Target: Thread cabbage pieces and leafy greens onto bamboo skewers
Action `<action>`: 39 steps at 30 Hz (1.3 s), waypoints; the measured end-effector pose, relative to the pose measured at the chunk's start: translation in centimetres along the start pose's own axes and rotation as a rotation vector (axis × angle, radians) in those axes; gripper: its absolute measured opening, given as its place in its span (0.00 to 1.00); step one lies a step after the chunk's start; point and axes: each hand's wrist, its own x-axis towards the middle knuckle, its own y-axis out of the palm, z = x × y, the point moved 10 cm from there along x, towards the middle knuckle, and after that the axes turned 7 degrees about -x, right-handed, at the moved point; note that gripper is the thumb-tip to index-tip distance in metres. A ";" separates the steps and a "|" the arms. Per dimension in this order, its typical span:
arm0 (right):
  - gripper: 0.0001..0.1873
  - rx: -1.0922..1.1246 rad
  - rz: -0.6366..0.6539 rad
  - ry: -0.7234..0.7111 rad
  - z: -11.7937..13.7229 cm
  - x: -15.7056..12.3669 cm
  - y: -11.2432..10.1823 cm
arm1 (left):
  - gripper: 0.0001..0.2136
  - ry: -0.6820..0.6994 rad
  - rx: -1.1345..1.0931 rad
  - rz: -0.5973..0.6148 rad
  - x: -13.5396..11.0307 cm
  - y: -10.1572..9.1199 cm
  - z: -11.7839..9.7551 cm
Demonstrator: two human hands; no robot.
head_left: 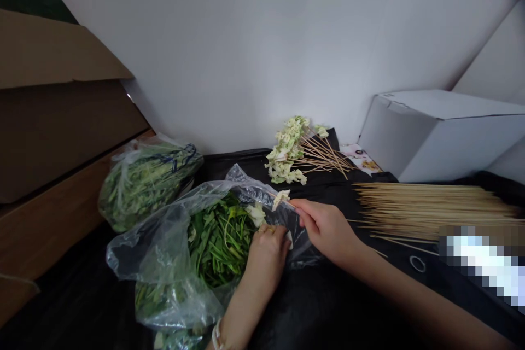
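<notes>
My right hand [328,228] is closed around a thin wooden skewer [287,204], with a pale cabbage piece [281,198] threaded near its tip. Just left of it and lower, my left hand [268,254] bends its fingers downward at the edge of an open clear plastic bag [164,224]. Those fingertips are hidden, so what they grip cannot be made out. One pale leaf piece [256,214] lies just beyond the left knuckles, and a whitish bit [290,239] shows beside the left thumb. Leafy green stems [223,240] fill the bag.
Skewers of cabbage [287,147] lie piled by the wall. To the right is a thick row of bare skewers [426,208], with a ring [417,263] in front and a white box [443,131] behind. A tied bag of greens [147,180] and a cardboard box [61,120] stand left.
</notes>
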 end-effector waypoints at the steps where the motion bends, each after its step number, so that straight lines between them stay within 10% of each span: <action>1: 0.18 0.000 0.000 0.000 0.0 0.0 0.0 | 0.08 0.001 0.018 0.039 -0.1 0.3 -0.1; 12: 0.17 0.069 0.003 -0.018 0.3 0.0 -0.1 | 0.16 -0.048 0.013 0.211 -0.4 0.7 -0.4; 23: 0.10 0.228 -0.034 0.082 0.2 0.5 -4.4 | 0.17 -0.156 -0.802 -0.502 -0.8 -7.3 1.7; 30: 0.11 0.266 0.086 -0.037 2.0 0.4 -3.6 | 0.17 -0.345 -1.748 -0.419 0.0 -5.0 3.1; 39: 0.11 0.178 0.031 -0.118 2.9 0.3 -3.9 | 0.16 -0.377 -1.886 -0.400 0.1 -4.1 3.2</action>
